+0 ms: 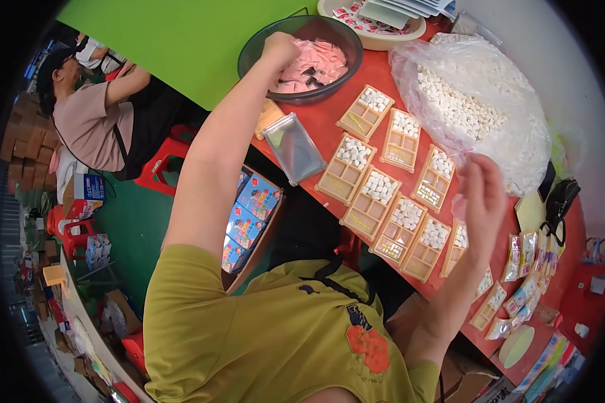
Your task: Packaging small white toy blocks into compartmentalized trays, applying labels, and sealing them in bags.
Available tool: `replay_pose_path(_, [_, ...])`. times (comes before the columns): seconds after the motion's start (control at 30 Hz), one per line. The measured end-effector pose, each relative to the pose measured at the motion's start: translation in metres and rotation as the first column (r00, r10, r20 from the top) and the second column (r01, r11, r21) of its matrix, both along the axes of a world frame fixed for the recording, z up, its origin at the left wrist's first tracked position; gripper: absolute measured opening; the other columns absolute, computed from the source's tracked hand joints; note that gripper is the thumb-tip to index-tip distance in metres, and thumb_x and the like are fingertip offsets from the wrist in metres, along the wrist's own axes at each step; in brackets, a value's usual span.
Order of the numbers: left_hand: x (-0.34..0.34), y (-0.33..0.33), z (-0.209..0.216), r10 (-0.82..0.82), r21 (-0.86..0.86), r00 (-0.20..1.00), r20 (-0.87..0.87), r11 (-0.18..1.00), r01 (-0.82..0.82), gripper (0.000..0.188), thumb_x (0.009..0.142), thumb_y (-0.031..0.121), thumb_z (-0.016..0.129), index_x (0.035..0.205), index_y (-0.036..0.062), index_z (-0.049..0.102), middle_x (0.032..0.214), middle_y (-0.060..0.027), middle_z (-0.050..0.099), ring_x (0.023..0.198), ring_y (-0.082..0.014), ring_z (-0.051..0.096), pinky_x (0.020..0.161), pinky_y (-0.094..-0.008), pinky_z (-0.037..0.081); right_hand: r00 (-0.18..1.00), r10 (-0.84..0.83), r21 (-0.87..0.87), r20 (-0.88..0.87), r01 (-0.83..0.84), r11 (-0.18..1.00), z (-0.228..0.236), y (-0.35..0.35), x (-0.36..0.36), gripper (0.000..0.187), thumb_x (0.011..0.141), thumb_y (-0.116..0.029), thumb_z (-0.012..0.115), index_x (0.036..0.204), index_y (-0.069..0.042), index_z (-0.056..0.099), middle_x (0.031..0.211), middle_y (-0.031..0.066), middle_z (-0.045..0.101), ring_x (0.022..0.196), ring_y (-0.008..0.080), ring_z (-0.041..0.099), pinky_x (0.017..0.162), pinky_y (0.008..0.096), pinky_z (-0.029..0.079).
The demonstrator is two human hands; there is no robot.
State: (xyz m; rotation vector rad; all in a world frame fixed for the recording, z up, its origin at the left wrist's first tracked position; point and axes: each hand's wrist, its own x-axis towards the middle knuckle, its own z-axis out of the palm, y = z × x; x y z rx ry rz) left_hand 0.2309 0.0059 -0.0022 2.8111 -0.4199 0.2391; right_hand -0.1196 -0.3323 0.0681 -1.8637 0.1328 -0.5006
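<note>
My left hand (280, 51) dips into a dark bowl (247, 62) filled with small pink packets (324, 59). Its fingers look curled, the tips are hidden, and I cannot make out what they hold. Among the packets lie a few black pieces. My right hand (484, 191), slightly blurred, hovers over the red table beside a clear plastic bag (517, 134) of white pieces (454, 101). Its fingers are stretched out and nothing shows in them. Between my hands stand several tan divided trays (335, 183), with white pieces (355, 152) in some compartments and small yellowish items in others.
A clear-lidded box (294, 149) lies at the table's near edge. Behind the dark bowl is a cream basin (415, 32) of red-white packets. Packaged sets (521, 295) and black-handled scissors (558, 211) lie right. A carton of blue boxes (247, 225) stands below; a person (94, 114) sits left.
</note>
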Motion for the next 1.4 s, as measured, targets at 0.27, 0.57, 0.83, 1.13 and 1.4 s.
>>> replay_pose_path(0.27, [-0.048, 0.033, 0.039, -0.376, -0.783, 0.709, -0.596, 0.076, -0.618, 0.01, 0.09, 0.006, 0.067, 0.087, 0.0035, 0.058, 0.072, -0.005, 0.057, 0.049, -0.0074, 0.044, 0.037, -0.02, 0.029, 0.924, 0.324, 0.062, -0.204, -0.318, 0.946, -0.013, 0.075, 0.066, 0.023, 0.097, -0.014, 0.059, 0.116, -0.002, 0.062, 0.085, -0.0006, 0.063, 0.071, 0.0054, 0.054, 0.066, 0.0219, 0.046])
replay_pose_path(0.57, [-0.174, -0.018, 0.04, -0.781, -0.776, 0.584, -0.222, -0.221, -0.591, 0.018, 0.094, 0.008, 0.063, 0.106, -0.0008, 0.054, 0.086, -0.008, 0.06, 0.058, -0.0045, 0.047, 0.038, -0.0147, 0.028, 0.909, 0.377, 0.112, -0.179, -0.362, 0.925, -0.026, 0.137, 0.112, 0.029, 0.097, -0.025, 0.062, 0.113, -0.001, 0.063, 0.088, 0.0002, 0.063, 0.076, 0.0068, 0.057, 0.068, 0.0224, 0.048])
replay_pose_path(0.83, [-0.228, -0.006, 0.028, -0.541, -0.831, 0.743, -0.395, -0.135, -0.54, 0.013, 0.091, 0.008, 0.067, 0.083, 0.0043, 0.057, 0.067, 0.0003, 0.051, 0.054, -0.0052, 0.044, 0.042, -0.0198, 0.025, 0.83, 0.493, 0.2, -0.261, -0.454, 0.868, -0.046, 0.137, 0.082, 0.024, 0.099, -0.024, 0.059, 0.098, -0.001, 0.065, 0.076, -0.0038, 0.058, 0.067, 0.0044, 0.051, 0.063, 0.0217, 0.043])
replay_pose_path(1.13, [-0.264, -0.002, 0.004, -0.412, -0.813, 0.805, -0.428, -0.214, -0.542, 0.009, 0.089, 0.009, 0.07, 0.094, 0.0052, 0.063, 0.07, 0.0004, 0.059, 0.053, -0.0059, 0.051, 0.04, -0.0198, 0.028, 0.875, 0.403, -0.137, -0.266, -0.449, 0.883, -0.048, 0.146, 0.053, 0.023, 0.099, -0.02, 0.059, 0.1, 0.001, 0.065, 0.076, -0.0024, 0.056, 0.068, 0.0058, 0.049, 0.062, 0.0228, 0.041])
replay_pose_path(1.4, [-0.258, -0.018, -0.011, -0.543, -0.744, 0.701, -0.463, -0.191, -0.64, 0.016, 0.088, 0.006, 0.071, 0.1, 0.0036, 0.062, 0.079, -0.002, 0.063, 0.054, -0.0039, 0.05, 0.041, -0.0194, 0.026, 0.842, 0.353, -0.055, -0.408, -0.408, 0.911, -0.05, 0.108, 0.054, 0.02, 0.096, -0.018, 0.062, 0.101, 0.001, 0.067, 0.078, 0.0024, 0.059, 0.07, 0.0091, 0.051, 0.064, 0.0252, 0.041])
